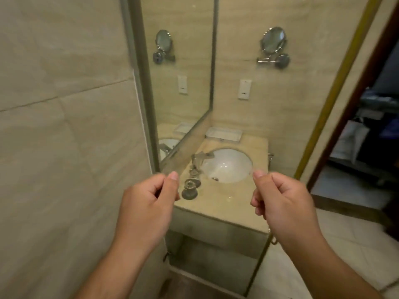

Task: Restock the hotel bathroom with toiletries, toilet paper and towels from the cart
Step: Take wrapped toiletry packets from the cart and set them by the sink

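Note:
Both my hands are raised over the vanity counter (233, 212). My left hand (149, 203) and my right hand (278, 201) each pinch one side of a flat, see-through thing (216, 188), a clear tray or plate, held level between them. The tap (198, 162) looks warped through it. A white rectangular tray (223, 134) lies at the back of the counter against the wall, behind the round white basin (228, 165). Part of the cart (373, 130) shows through the doorway on the right, blurred.
A large mirror (179, 72) covers the left wall above the counter. A round shaving mirror (273, 39) and a white wall socket (244, 89) sit on the far wall. The tiled wall is close on my left. The dark door frame (345, 126) stands at the right.

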